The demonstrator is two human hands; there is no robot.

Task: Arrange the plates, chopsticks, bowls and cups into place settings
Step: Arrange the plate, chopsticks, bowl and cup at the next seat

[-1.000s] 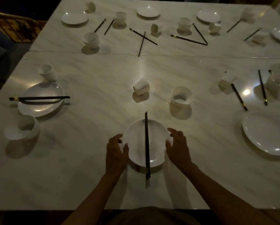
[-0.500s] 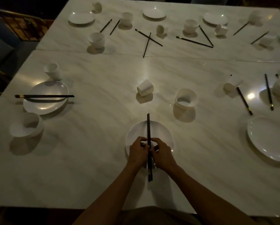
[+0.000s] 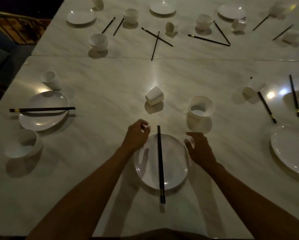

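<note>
Both hands have parted from the chopsticks, left hand and right hand released flanking the plate; beyond the fingertips, grip the tipped, slippery, fragile cup around its wall.

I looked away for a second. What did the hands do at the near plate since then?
Both hands let go of the chopsticks and moved apart: left hand up-left of the plate, right hand beside its right rim. Chopsticks still lie across the plate; cup and bowl unmoved.
</note>
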